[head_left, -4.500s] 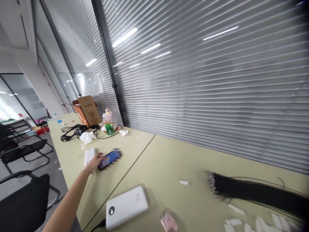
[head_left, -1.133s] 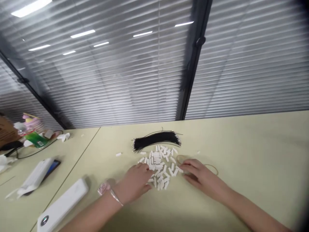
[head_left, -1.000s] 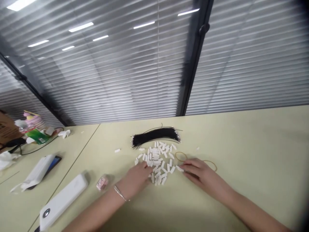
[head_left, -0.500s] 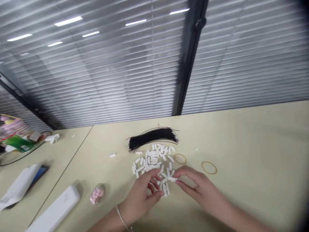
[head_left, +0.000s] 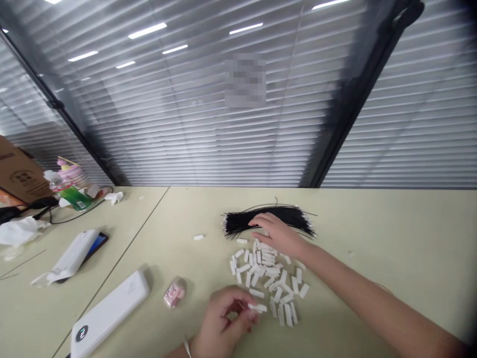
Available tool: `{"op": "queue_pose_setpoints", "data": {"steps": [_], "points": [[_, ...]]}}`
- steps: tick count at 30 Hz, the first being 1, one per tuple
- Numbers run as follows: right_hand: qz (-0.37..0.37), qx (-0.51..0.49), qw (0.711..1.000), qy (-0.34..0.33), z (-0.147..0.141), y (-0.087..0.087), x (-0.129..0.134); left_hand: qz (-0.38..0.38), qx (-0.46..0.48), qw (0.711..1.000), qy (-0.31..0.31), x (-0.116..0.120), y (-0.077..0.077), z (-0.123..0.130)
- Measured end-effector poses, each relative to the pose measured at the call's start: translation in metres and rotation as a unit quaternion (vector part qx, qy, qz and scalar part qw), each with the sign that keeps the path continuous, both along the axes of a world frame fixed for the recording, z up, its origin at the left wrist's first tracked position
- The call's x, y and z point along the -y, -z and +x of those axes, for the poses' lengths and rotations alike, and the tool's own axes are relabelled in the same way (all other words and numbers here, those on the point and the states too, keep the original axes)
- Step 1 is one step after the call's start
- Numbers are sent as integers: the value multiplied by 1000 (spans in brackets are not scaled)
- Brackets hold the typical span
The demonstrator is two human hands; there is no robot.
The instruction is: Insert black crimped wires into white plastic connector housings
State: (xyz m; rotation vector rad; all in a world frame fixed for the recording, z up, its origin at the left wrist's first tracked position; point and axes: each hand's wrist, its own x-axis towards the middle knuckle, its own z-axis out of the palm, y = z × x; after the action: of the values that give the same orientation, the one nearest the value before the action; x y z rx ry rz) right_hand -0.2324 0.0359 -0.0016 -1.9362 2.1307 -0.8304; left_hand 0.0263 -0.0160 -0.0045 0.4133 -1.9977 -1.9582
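My left hand (head_left: 229,318) pinches a small white plastic connector housing (head_left: 260,308) between thumb and fingers, just in front of the loose pile. Many more white connector housings (head_left: 266,271) lie scattered on the table to the right of that hand. Behind the pile stretches a bundle of black wires (head_left: 294,217) with shiny metal ends on both sides. My right hand (head_left: 278,232) reaches over the middle of the bundle, thumb and fingers apart. Nothing can be made out between its fingers, and its forearm covers part of the pile's right side.
One housing (head_left: 198,237) lies apart on the left. A small pink object (head_left: 174,294), a white power bank (head_left: 110,311) and a phone (head_left: 97,247) under a white item are further left. A bottle (head_left: 76,196) and cardboard box (head_left: 24,171) stand beyond. A blind-covered glass partition (head_left: 208,124) borders the table.
My right hand has moved from the front of the pile to the black wires. A white housing is now held in my left hand rather than my right. The view has turned left.
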Motion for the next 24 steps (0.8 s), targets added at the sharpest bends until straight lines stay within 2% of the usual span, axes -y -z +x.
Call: {"op": "queue_pose_setpoints", "data": {"steps": [2,4,8,17,20,24], "points": [[27,-41,999,-7,-19,9,24,-9,-2,1000,16,1,7,3],[47,-74,996,-20,-28,17,38,-19,-3,999,33,4,14,2],[50,-118,991,-24,-27,21,37,-27,3,997,71,10,23,-3],[-34,-153,987,36,-38,-25,8,-30,-15,998,61,11,19,-5],[-46,-158,985,47,-42,-27,8,-47,-23,996,65,11,20,-6],[-45,-164,984,52,-41,-25,15,-62,-19,996,63,14,27,-7]]}}
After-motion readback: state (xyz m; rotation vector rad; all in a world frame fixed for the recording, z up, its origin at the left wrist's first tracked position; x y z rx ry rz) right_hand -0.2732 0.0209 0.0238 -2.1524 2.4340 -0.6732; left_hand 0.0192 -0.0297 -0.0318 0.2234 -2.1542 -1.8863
